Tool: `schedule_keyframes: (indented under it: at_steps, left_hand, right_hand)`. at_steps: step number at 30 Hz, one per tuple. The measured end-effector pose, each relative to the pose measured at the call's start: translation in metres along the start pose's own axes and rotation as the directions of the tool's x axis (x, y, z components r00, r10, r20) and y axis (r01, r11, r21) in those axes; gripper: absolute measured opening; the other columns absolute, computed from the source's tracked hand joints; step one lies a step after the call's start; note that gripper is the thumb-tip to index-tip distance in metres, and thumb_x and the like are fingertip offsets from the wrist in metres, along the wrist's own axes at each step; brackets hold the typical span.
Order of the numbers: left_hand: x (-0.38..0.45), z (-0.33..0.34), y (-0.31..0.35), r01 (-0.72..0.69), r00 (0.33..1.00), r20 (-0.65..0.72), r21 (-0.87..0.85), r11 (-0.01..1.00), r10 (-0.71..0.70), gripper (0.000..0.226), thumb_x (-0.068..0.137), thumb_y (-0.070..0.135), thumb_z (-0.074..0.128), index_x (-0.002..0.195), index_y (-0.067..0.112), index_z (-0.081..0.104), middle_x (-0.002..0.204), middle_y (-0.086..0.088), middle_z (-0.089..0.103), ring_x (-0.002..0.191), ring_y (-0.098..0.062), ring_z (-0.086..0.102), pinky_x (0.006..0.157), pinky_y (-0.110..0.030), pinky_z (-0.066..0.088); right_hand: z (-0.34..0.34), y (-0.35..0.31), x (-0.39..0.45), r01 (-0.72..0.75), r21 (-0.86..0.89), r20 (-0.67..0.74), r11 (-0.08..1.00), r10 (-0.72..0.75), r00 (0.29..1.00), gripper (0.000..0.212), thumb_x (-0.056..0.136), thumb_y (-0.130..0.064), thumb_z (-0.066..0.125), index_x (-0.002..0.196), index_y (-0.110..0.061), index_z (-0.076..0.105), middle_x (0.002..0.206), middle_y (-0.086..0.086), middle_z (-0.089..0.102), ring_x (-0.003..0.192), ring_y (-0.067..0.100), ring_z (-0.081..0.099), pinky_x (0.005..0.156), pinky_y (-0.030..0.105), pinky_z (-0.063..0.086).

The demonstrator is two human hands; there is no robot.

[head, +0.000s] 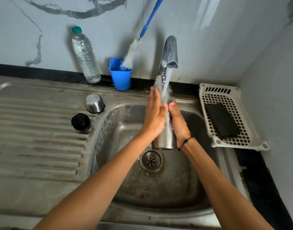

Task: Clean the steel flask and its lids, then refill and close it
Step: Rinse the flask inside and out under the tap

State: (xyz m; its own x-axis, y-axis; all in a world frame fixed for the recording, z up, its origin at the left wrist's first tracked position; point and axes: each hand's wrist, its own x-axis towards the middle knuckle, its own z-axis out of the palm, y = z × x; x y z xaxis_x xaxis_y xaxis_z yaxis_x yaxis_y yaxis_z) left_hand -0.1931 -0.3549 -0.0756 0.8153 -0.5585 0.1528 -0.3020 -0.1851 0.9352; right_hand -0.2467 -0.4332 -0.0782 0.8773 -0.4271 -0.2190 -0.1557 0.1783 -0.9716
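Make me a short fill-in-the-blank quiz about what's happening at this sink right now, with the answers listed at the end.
1. The steel flask is held under running water from the ____.
2. The bottle brush stands in a ____ cup.
3. The steel cap and black inner lid rest on the ____, left of the basin.
4. The dark scrub pad lies in a white ____.

Answers: tap; blue; drainboard; basket

Pale grey marble-veined wall (225, 39) wraps the corner, a black stone counter (252, 165) edging the worn stainless-steel sink (43, 130) below.
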Motion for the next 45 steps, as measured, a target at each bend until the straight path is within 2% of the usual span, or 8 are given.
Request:
schedule_keyframes:
  at_steps: [5,11,19,25,28,33,40,45]
  left_hand:
    - [0.045,-0.013,0.01,0.276,0.959,-0.023,-0.125,0.953,-0.281,0.06,0.101,0.044,0.027,0.153,0.023,0.006,0.16,-0.001,0.006,0.146,-0.022,0.012,0.116,-0.051,0.021]
    - [-0.044,0.012,0.001,-0.035,0.997,0.069,0.023,0.999,0.033,0.083,0.082,0.077,0.008,0.146,0.031,-0.017,0.151,0.017,-0.028,0.143,-0.002,-0.017,0.118,-0.031,0.002]
    - [-0.063,0.014,-0.01,-0.091,0.995,-0.034,0.18,0.979,0.099,0.07,0.091,0.063,0.01,0.143,0.019,-0.008,0.152,0.01,-0.01,0.145,-0.006,-0.007,0.118,-0.022,0.003]
    - [-0.023,0.006,0.009,0.152,0.988,0.056,-0.18,0.972,-0.144,0.076,0.094,0.061,0.025,0.151,0.024,-0.009,0.159,0.003,0.002,0.14,-0.01,0.019,0.114,-0.033,0.029]
    - [0.003,-0.009,0.026,0.362,0.929,0.074,-0.391,0.846,-0.363,0.057,0.096,0.051,0.04,0.144,0.021,0.031,0.126,-0.006,0.052,0.095,-0.013,0.059,0.074,-0.028,0.053]
    - [0.019,-0.03,0.024,0.614,0.777,0.266,-0.517,0.596,-0.571,0.047,0.08,0.056,0.063,0.104,0.016,0.063,0.097,-0.009,0.069,0.083,-0.021,0.067,0.064,-0.028,0.054]
    - [0.018,-0.014,0.023,0.248,0.966,0.01,-0.292,0.924,-0.257,0.052,0.097,0.049,0.037,0.143,0.025,0.028,0.134,-0.004,0.047,0.115,-0.017,0.053,0.096,-0.034,0.047]
    - [-0.042,0.003,0.001,-0.087,0.988,0.128,-0.011,0.996,0.088,0.064,0.097,0.053,0.025,0.144,0.033,-0.013,0.153,0.014,-0.024,0.144,-0.004,-0.017,0.121,-0.034,0.0]
  right_hand:
    - [0.0,0.014,-0.015,-0.069,0.142,0.023,0.987,0.067,0.998,0.077,0.077,-0.06,0.048,0.143,-0.022,0.038,0.131,0.014,0.057,0.112,0.026,0.06,0.086,0.035,0.055]
    - [-0.011,0.0,0.008,-0.054,0.036,-0.047,0.998,0.056,0.997,0.083,0.07,-0.078,0.049,0.139,-0.031,0.045,0.129,0.006,0.06,0.113,0.021,0.061,0.098,0.045,0.048]
    - [-0.005,0.004,0.011,-0.098,0.076,-0.041,0.992,0.101,0.994,0.068,0.085,-0.067,0.041,0.134,-0.02,0.049,0.122,0.012,0.063,0.109,0.027,0.063,0.094,0.043,0.052]
    - [-0.007,0.003,0.003,0.041,-0.103,-0.053,0.994,-0.047,0.997,0.064,0.083,-0.064,0.042,0.14,-0.035,0.041,0.125,0.0,0.062,0.107,0.016,0.064,0.093,0.044,0.051]
    - [-0.007,0.009,-0.01,0.064,-0.069,0.008,0.996,-0.064,0.998,0.066,0.084,-0.058,0.049,0.144,-0.039,0.031,0.132,0.003,0.056,0.112,0.022,0.061,0.094,0.048,0.05]
    - [0.002,0.019,-0.025,0.055,-0.086,0.042,0.995,-0.051,0.998,0.083,0.077,-0.061,0.055,0.148,-0.036,0.02,0.137,0.003,0.05,0.115,0.018,0.059,0.097,0.044,0.049]
    - [0.007,0.008,-0.02,0.082,-0.193,-0.059,0.978,-0.095,0.994,0.072,0.09,-0.05,0.053,0.148,-0.031,0.016,0.131,0.003,0.054,0.103,0.016,0.064,0.085,0.037,0.056]
    - [-0.005,-0.017,0.015,0.127,-0.075,-0.13,0.989,-0.136,0.982,0.061,0.097,-0.044,0.043,0.15,-0.034,0.014,0.136,-0.003,0.05,0.106,0.007,0.06,0.092,0.032,0.051]
